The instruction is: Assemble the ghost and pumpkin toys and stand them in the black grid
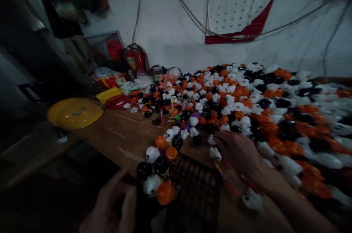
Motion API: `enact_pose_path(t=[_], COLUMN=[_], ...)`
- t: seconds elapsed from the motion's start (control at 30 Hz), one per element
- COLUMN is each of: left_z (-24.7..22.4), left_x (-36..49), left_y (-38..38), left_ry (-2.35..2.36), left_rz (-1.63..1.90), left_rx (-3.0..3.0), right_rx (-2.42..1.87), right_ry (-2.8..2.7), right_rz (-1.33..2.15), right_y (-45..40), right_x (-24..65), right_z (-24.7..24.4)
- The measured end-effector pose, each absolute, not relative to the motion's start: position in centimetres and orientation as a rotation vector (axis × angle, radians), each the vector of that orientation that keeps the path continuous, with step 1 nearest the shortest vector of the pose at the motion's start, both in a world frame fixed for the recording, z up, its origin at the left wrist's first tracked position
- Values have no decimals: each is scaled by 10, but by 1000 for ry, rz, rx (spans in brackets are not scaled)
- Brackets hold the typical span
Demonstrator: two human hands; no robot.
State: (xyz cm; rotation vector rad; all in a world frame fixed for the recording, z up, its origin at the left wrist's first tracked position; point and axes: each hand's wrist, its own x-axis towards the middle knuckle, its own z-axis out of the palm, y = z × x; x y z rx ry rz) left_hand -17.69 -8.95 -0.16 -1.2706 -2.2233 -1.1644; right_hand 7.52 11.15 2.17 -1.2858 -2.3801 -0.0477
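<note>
A black slotted rack [196,180] lies on the table, with round orange, white and black heads clustered over its left side, among them an orange head [165,193] and a white ghost head [152,184]. Beside this cluster, at lower left, is my left hand [111,203], thumb and forefinger apart with nothing seen between them. My right hand [240,154] reaches to the near edge of the large pile, its fingers bent together; what they hold, if anything, is hidden. A white ghost piece [215,154] lies near those fingers, and another ghost piece [252,200] is below my wrist.
A big heap of orange, white and black figures [239,104] covers the table's right and back. Left are a yellow helmet-like object [79,113], a red dish [118,101] and a fire extinguisher [135,58]. A calendar [236,6] and cables hang on the wall.
</note>
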Motion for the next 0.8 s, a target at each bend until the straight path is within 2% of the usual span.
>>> enact_pose_path(t=[0.1, 0.17, 0.3, 0.5, 0.67, 0.8], left_z=[10, 6, -8, -5, -6, -11], left_x=[-223, -253, -296, -325, -333, -331], left_y=[-37, 8, 84, 152, 196, 215], left_ry=[-2260, -2274, -2272, -2195, -2152, -2187], left_rz=[-1273, -1191, -1079, -857, -656, -667], left_rx=[-1390, -1619, -1683, -1729, -1971, -1933], right_rx=[-1087, -941, -669, -308, -306, -255], right_ry=[-2549, -2637, -2749, -2919, -2972, -2929], right_rz=[-24, -102, -274, -484, -604, -624], right_y=[143, 162, 190, 218, 238, 249], right_x=[30, -4, -75, -162, -183, -175], right_z=[31, 37, 45, 27, -4, -11])
